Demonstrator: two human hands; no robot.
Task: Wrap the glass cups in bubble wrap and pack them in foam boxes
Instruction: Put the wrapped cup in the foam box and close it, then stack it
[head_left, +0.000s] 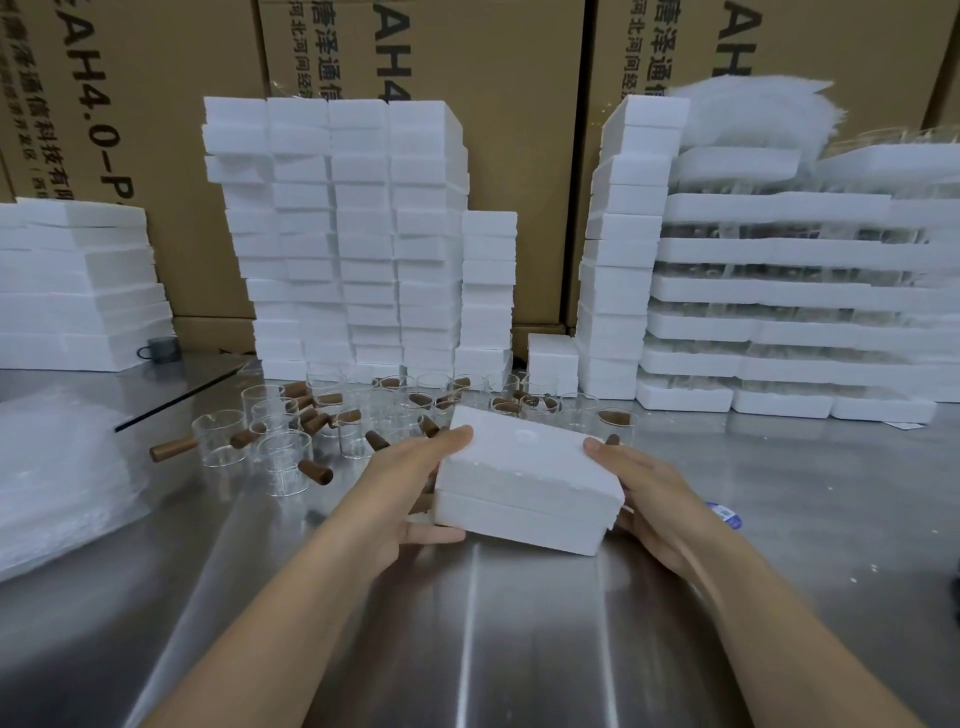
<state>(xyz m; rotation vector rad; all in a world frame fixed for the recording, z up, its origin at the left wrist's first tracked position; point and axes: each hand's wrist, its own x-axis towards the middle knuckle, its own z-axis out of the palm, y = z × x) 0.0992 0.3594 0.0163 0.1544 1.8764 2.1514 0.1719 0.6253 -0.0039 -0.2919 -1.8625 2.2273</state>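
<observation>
Head view: the left hand (415, 491) and the right hand (641, 491) clasp a closed white foam box (524, 483) between them. It sits slightly tilted over the steel table (519, 634). The left fingers lie along the box's left end with the thumb tucked under its near edge, while the right fingers run along the right end; the right thumb is hidden. Just behind the box, many glass cups (280, 457) with brown wooden handles stand and lie scattered on the table. Behind them rise tall stacks of foam boxes (353, 234), and further right are foam trays (779, 291) layered with glassware. A pile of bubble wrap (57, 467) lies at the left edge, and cardboard cartons (524, 156) fill the background.
</observation>
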